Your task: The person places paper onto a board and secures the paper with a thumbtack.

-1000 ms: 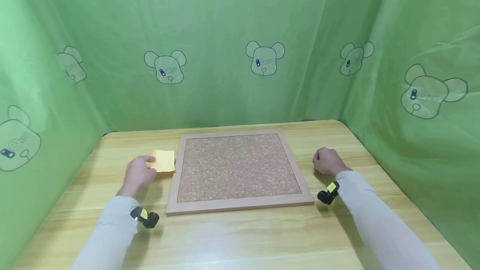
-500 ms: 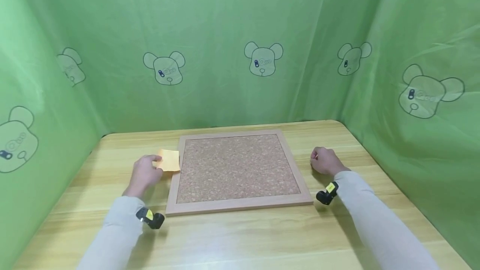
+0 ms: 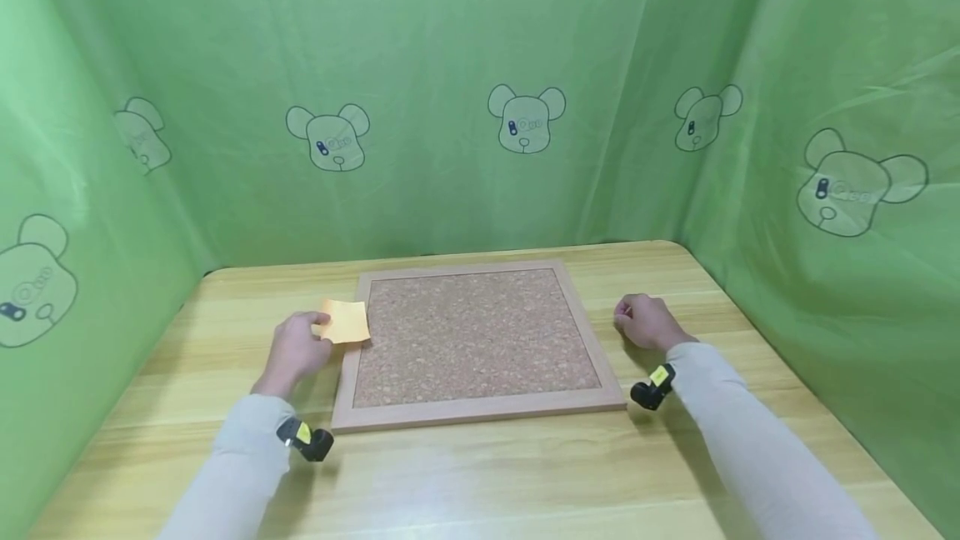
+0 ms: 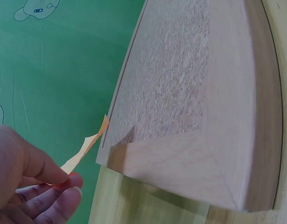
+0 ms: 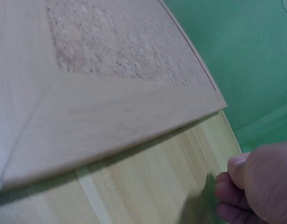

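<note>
My left hand point(image 3: 297, 350) pinches a yellow-orange sticky note point(image 3: 347, 322) by its left edge, between thumb and fingers. In the left wrist view the note point(image 4: 82, 151) looks curved and is held up, its far end over the frame of the corkboard point(image 4: 166, 74). The corkboard point(image 3: 480, 340), cork in a pale wooden frame, lies flat on the table. To the right of it is my right hand point(image 3: 648, 323), fingers curled in. In the right wrist view the right hand point(image 5: 260, 186) has its thumb against its fingers; no object shows in it.
The light wood-grain table point(image 3: 465, 473) carries the corkboard at its middle. Green curtains point(image 3: 435, 190) printed with bear heads stand behind the table and along both sides. A small black camera sits on each wrist, the left camera point(image 3: 306, 437) close to the board's near-left corner.
My left hand has moved rightward with the sticky note, bringing it from beside the corkboard to over its left frame. My right hand has shifted slightly left.
</note>
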### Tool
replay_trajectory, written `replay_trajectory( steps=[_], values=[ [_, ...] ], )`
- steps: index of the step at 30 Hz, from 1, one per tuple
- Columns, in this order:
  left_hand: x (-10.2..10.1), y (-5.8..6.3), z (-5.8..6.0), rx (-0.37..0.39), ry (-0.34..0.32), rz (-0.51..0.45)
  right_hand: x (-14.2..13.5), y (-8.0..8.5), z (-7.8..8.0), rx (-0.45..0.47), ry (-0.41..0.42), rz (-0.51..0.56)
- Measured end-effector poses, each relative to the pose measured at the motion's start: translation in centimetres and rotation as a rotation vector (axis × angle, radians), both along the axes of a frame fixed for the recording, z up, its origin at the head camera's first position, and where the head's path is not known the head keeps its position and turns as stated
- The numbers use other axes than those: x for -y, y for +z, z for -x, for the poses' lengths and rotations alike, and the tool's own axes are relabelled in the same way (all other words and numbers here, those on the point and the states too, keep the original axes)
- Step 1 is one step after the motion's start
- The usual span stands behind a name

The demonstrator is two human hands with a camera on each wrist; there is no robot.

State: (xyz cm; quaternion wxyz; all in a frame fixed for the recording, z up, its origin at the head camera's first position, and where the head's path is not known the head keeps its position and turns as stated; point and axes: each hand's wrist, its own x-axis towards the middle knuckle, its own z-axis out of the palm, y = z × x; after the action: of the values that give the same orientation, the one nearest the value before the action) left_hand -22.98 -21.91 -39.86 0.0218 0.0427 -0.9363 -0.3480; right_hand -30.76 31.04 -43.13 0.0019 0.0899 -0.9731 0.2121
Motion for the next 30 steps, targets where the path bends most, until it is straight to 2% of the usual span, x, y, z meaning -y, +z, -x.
replay_trajectory(
  steps=[4, 12, 23, 30],
  values=[
    [-0.3, 0.1, 0.0, -0.007, -0.002, -0.009, 0.3, -0.1, 0.0, -0.024, 0.021, 0.04],
    [-1.1, 0.4, 0.1, 0.027, 0.003, -0.047, 0.9, 0.0, 0.1, -0.065, 0.039, 0.062],
    [-1.5, 0.5, 0.1, -0.004, 0.007, -0.028, 1.9, 1.0, 0.1, -0.035, 0.034, 0.087],
    [-1.8, 0.6, 0.2, -0.003, 0.006, -0.08, 2.4, 1.6, -0.2, -0.013, 0.029, 0.109]
  ],
)
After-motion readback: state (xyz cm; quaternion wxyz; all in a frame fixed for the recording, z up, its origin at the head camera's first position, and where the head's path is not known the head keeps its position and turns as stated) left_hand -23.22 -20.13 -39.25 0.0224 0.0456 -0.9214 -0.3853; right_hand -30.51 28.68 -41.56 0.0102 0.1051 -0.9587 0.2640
